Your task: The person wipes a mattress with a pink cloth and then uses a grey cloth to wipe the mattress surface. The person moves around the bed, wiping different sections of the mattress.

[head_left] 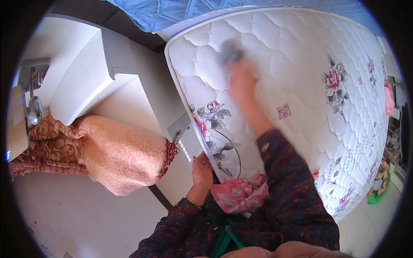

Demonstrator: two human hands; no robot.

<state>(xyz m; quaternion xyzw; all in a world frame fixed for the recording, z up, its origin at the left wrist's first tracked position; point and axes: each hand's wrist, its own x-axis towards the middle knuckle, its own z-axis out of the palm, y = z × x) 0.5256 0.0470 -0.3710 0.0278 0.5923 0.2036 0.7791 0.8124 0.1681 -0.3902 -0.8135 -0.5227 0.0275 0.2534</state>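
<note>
At the far left of the white quilted floral mattress (275, 81), the right hand (242, 74) grips a blurred grey object (231, 50), likely light, best held from above; the left hand (201, 171), fingers loosely extended, touches the near-left edge.

I see a peach patterned cloth (122, 150) at frame left and blue quilted fabric (180, 12) along the top.

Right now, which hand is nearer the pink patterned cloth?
Left: the left hand is beside the pink patterned cloth, at the mattress edge; the right hand, farther up, holds a grey thing.
</note>
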